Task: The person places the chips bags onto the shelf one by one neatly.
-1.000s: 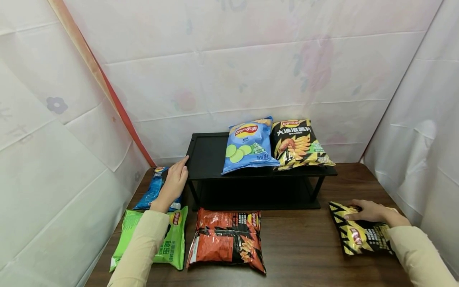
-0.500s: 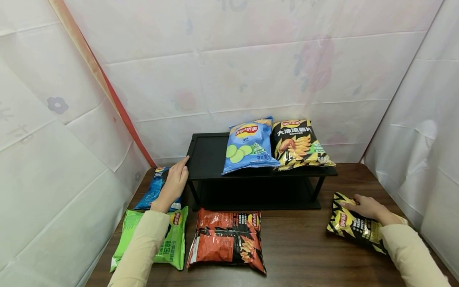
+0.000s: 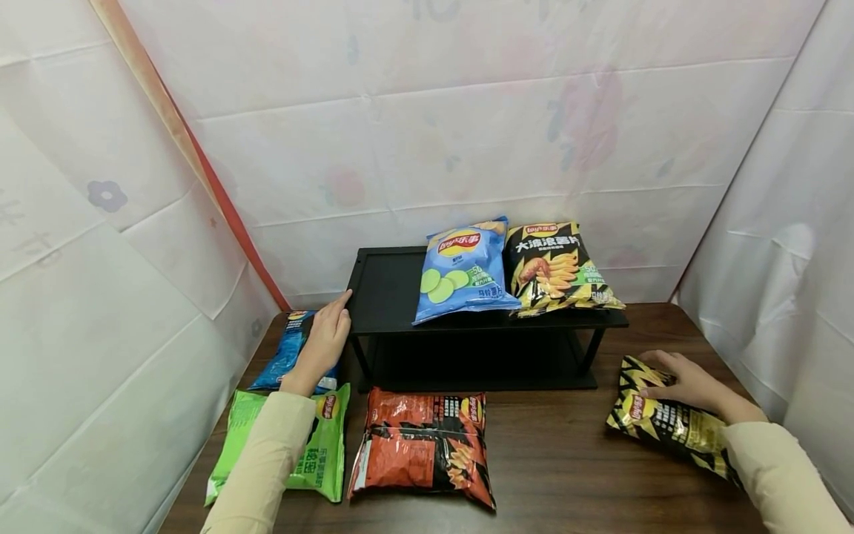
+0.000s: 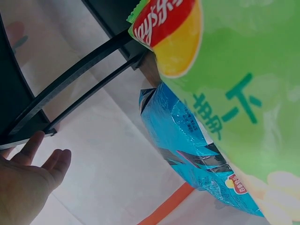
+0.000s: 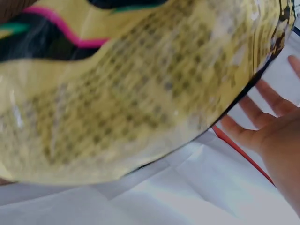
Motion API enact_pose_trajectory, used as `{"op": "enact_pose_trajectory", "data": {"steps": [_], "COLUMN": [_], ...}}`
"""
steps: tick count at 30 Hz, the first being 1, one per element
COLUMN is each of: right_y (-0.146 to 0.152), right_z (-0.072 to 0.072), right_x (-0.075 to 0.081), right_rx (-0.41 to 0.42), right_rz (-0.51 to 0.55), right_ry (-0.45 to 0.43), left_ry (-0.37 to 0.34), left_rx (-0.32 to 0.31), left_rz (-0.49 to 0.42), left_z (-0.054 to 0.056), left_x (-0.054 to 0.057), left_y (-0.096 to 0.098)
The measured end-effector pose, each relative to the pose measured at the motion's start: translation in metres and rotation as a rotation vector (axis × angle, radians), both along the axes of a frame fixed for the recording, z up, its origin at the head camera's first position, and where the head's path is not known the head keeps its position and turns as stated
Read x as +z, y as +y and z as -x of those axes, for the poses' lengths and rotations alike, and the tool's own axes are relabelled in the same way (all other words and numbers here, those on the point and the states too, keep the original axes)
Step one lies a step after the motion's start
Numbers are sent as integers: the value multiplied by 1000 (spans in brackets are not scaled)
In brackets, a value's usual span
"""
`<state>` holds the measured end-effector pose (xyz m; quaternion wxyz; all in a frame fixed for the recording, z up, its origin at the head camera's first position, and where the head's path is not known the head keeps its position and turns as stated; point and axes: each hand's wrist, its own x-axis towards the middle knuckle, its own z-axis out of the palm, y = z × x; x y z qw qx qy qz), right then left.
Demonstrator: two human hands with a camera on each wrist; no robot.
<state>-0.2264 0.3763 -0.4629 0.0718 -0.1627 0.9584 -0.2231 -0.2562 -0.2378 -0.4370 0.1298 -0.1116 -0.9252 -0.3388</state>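
Note:
With fingers extended, my left hand rests at the left edge of the black two-tier rack; the left wrist view shows its fingers against the rack's end. Over on the right, my right hand arches above a black-and-yellow chip bag lying tilted on the table. In the right wrist view the fingers are spread along the bag's edge, not curled round it. A light-blue chip bag and another black-and-yellow chip bag lean on the rack's top.
A darker blue chip bag lies under my left wrist. Nearer are a green chip bag, partly covered by my sleeve, and a red-and-black chip bag. White cloth walls enclose the back and sides of the wooden table.
The right-hand black-and-yellow chip bag has turned and shifted slightly left and back. In the last half second my right hand has loosened and risen a little from it. My left hand stays put.

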Motion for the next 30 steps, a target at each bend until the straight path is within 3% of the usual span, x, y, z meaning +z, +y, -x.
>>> {"op": "enact_pose_trajectory", "data": {"steps": [6, 19, 24, 30], "right_y": [0, -1, -1, -3], "right_z": [-2, -11, -7, 1], "right_x": [3, 4, 1, -6], "right_rx": [32, 152, 83, -103], "right_rz": [-42, -46, -91, -156], "right_ry": [-3, -223, -191, -113], "left_ry": [-1, -14, -11, -9], "left_rx": [-2, -3, -5, -14], "left_rz": [-9, -20, -28, -33], "left_z": [-1, -2, -2, 0], "left_x": [1, 2, 1, 1], "left_y": [0, 0, 0, 1]}}
